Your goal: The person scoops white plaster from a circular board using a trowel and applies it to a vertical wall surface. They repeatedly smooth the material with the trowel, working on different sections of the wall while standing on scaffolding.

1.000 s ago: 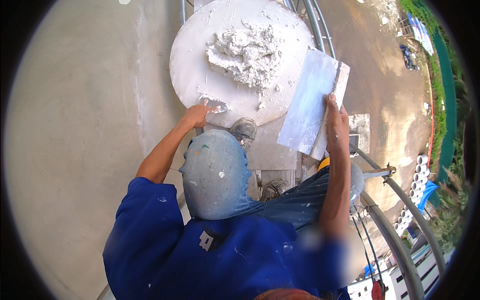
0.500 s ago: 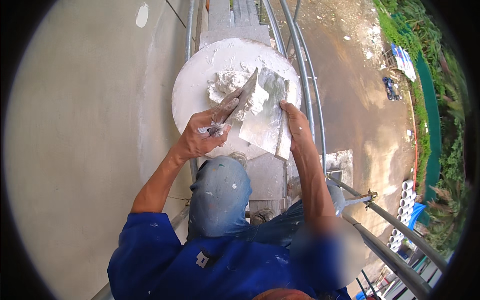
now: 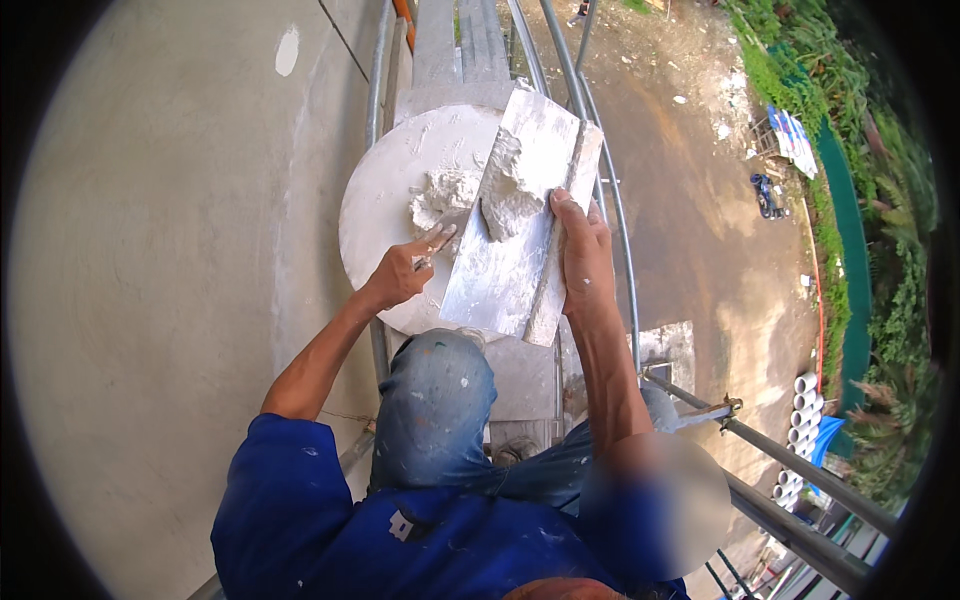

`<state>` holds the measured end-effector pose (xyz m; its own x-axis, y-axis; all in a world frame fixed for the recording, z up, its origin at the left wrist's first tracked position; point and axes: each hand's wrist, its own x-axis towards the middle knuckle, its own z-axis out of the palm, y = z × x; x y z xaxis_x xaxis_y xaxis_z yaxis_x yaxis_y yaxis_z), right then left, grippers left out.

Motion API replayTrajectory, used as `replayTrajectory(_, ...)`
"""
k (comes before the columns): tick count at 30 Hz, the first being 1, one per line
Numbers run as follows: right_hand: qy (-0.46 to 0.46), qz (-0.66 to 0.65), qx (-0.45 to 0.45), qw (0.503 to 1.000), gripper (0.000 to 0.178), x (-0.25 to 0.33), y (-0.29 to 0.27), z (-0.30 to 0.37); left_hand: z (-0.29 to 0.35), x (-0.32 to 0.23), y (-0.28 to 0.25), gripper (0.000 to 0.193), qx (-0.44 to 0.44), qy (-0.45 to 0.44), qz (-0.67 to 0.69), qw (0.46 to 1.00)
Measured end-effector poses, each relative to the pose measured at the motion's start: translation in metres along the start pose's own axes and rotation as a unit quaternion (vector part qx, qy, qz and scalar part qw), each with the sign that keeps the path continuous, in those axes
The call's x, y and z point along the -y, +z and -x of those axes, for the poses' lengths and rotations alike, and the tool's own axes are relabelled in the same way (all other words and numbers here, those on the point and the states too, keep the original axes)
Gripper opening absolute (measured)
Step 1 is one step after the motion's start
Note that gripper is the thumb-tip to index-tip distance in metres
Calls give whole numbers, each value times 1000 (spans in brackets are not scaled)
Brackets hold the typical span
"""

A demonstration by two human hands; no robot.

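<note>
My right hand (image 3: 585,245) grips a wide metal plastering blade (image 3: 490,290) by its pale, thick back edge, tilted above the board. A lump of wet white plaster (image 3: 512,190) clings to the middle of its face. My left hand (image 3: 403,272) is closed on a putty knife (image 3: 462,222), its index finger stretched along the blade; the blade's far end is hidden behind the wide blade. Under both tools lies a round white board (image 3: 375,190) smeared with plaster. On it sits a plaster mound (image 3: 440,195), just beyond my left fingertips and partly covered by the wide blade.
A smooth grey wall (image 3: 170,300) rises along my left. Metal scaffold tubes (image 3: 622,250) run on both sides, and planks (image 3: 435,50) extend ahead. Far below on the right are muddy ground (image 3: 690,170), stacked pale pipes (image 3: 800,430) and greenery. My bent knee (image 3: 435,400) is close to the board.
The wide blade has risen and its face has turned more into view with the plaster lump on it. My left hand with the putty knife has drawn away from that lump, down behind the blade's edge.
</note>
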<state>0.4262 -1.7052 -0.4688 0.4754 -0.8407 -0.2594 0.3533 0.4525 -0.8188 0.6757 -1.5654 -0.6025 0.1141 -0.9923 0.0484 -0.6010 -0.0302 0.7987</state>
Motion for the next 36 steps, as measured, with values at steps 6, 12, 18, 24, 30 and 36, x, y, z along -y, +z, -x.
replayTrajectory(6,20,-133,-87,987,54,-43,-23,-38,-10,-67,-26,21,117,-90,862,486)
replayTrajectory(12,62,-106,-29,992,48,-31,20,-12,-11,-18,-1,24,101,-272,659,694)
replayTrajectory(18,-161,-23,-192,968,61,14,-19,-33,3,-78,-33,21,-109,-263,589,756)
replayTrajectory(24,-320,3,-199,926,52,14,-15,-38,5,-152,-36,20,53,-192,553,809)
replayTrajectory(30,-356,341,-52,868,42,3,4,17,-34,-182,-64,24,105,-117,618,770)
replayTrajectory(36,52,-88,-81,992,51,103,20,59,-39,-273,-123,27,-20,45,239,970)
